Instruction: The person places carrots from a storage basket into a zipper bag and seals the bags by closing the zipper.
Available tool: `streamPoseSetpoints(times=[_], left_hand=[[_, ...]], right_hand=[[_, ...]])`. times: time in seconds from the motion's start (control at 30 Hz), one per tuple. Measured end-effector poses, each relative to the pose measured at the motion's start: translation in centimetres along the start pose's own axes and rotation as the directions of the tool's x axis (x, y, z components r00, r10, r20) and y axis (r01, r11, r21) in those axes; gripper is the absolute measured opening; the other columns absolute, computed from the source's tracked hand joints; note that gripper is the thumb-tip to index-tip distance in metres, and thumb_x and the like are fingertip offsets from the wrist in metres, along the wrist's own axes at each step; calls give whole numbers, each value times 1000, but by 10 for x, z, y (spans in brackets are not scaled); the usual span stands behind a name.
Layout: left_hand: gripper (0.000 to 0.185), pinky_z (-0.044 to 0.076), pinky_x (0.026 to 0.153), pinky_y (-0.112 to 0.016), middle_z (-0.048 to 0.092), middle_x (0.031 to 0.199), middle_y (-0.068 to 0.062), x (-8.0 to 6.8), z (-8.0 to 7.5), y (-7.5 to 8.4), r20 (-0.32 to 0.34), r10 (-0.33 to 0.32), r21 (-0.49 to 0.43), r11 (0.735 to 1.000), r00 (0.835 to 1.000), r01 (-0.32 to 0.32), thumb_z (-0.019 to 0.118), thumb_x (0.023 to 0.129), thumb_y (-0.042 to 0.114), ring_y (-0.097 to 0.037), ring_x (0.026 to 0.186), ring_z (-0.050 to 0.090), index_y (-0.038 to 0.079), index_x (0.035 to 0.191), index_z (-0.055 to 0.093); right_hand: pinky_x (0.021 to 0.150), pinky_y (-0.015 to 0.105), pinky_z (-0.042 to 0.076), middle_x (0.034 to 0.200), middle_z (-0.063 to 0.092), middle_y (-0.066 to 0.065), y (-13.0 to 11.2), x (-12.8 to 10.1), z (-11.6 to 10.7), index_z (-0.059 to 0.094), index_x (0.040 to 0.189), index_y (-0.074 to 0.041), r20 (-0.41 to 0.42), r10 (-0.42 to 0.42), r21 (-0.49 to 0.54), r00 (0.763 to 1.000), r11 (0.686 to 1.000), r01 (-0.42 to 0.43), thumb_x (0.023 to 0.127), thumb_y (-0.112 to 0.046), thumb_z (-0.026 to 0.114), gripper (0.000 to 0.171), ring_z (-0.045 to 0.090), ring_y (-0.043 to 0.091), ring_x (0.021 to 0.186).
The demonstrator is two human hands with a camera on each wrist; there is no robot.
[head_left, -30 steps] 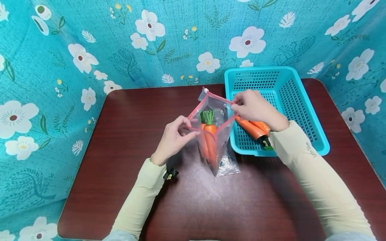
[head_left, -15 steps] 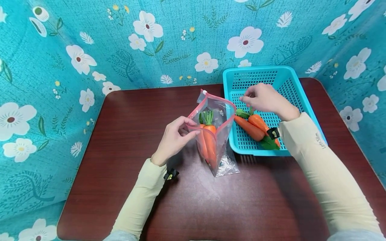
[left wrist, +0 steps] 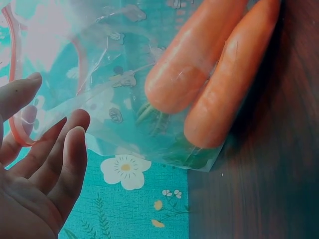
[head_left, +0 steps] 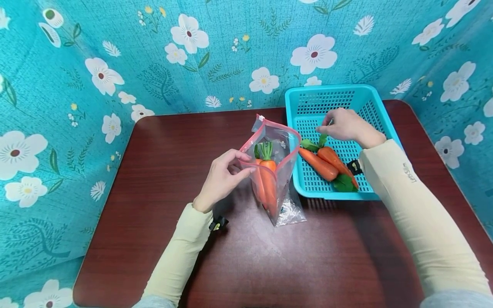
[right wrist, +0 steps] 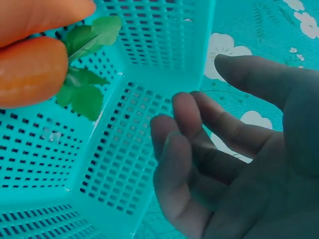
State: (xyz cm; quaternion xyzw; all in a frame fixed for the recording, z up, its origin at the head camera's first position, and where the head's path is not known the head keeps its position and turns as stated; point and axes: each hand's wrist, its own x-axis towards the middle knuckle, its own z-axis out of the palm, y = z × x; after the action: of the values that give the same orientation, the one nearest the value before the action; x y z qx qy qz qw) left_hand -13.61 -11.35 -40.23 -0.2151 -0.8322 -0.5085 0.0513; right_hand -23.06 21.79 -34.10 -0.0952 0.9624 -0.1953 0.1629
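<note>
My left hand (head_left: 219, 179) pinches the red zip edge of a clear slider bag (head_left: 286, 169), whose mouth gapes wide. Inside that bag stand two carrots (left wrist: 232, 74) with green tops, leaning side by side. Over the blue-green basket (head_left: 331, 87) hovers my right hand (head_left: 344, 124), its fingers loosely curled with nothing between them. Below it in the basket lie several carrots (head_left: 319, 164) with leafy green tops. The right wrist view shows two carrot ends (right wrist: 32, 72) at the upper left, apart from the right hand (right wrist: 234, 149).
The basket stands at the back right of the dark red-brown table (head_left: 169, 171), close beside the bag. Flat plastic (head_left: 291, 214) lies at the bag's foot. A flowered turquoise cloth (head_left: 231, 51) hangs behind the table and along its sides.
My right hand has let go of the bag's right edge and moved right over the basket, uncovering the carrots there. The left hand keeps its hold on the bag.
</note>
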Motion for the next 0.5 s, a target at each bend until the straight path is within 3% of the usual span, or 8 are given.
streamPoseSetpoints(times=[0.37, 0.43, 0.5], left_hand=[[27, 55, 66, -26, 67, 100, -1, -1, -2, -3, 0, 7, -13, 1000, 1000, -7, 80, 79, 15, -9, 75, 65, 12, 102, 65], [27, 55, 66, -26, 67, 100, -1, -1, -2, -3, 1, 7, -12, 1000, 1000, -7, 79, 79, 15, -9, 76, 65, 11, 102, 65], [27, 55, 67, -26, 67, 100, -1, -1, -2, -3, 3, 6, -10, 1000, 1000, -6, 79, 79, 15, -9, 76, 65, 11, 102, 65]], right_hand=[[73, 46, 46, 117, 57, 30, 15, 9, 6, 54, 118, 9, 99, 69, -35, 993, 997, -66, 93, -33, 58, 50, 52, 37, 95], [71, 44, 46, 116, 57, 30, 17, 10, 8, 55, 117, 9, 106, 76, -37, 992, 997, -72, 93, -34, 59, 50, 52, 35, 92], [64, 39, 45, 97, 60, 24, 19, 12, 10, 59, 106, 9, 102, 75, -43, 992, 997, -71, 92, -34, 60, 45, 51, 30, 80]])
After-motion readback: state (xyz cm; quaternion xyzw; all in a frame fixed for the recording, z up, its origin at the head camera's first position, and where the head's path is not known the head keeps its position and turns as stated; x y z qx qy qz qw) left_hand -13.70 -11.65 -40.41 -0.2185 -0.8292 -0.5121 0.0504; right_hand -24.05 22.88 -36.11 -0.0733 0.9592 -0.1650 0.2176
